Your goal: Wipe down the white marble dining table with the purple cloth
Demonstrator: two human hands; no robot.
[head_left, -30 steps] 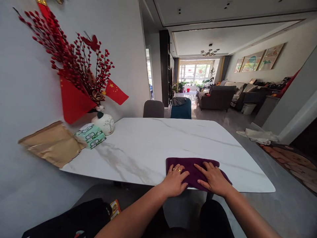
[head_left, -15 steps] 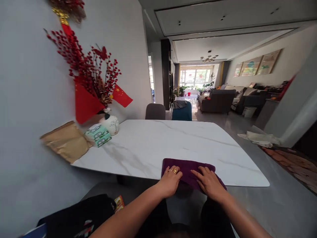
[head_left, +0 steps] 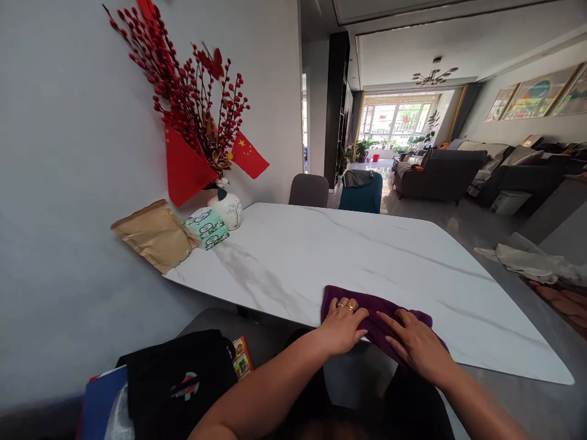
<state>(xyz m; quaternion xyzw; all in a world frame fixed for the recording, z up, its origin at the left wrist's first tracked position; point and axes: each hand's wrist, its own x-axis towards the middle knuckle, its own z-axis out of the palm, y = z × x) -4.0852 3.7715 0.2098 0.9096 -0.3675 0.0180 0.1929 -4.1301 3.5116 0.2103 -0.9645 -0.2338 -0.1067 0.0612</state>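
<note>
A folded dark purple cloth [head_left: 383, 311] lies at the near edge of a white marble table [head_left: 348, 256]. My left hand [head_left: 342, 327], with gold rings on two fingers, rests flat on the cloth's left part with fingers stretched out. My right hand [head_left: 415, 345] lies flat on the cloth's right part, fingers extended toward the left. Neither hand grips the cloth; both press on top of it.
Against the wall at the table's far left stand a white vase [head_left: 227, 209] with red berry branches and small red flags, a green tissue pack [head_left: 206, 227] and a brown paper bag [head_left: 156, 235]. Chairs [head_left: 309, 190] stand at the far end. A black bag [head_left: 178, 385] sits at lower left.
The view has swung left and downward, so the table sits further right. Both hands stay flat on the purple cloth, which has slid slightly toward the table edge.
</note>
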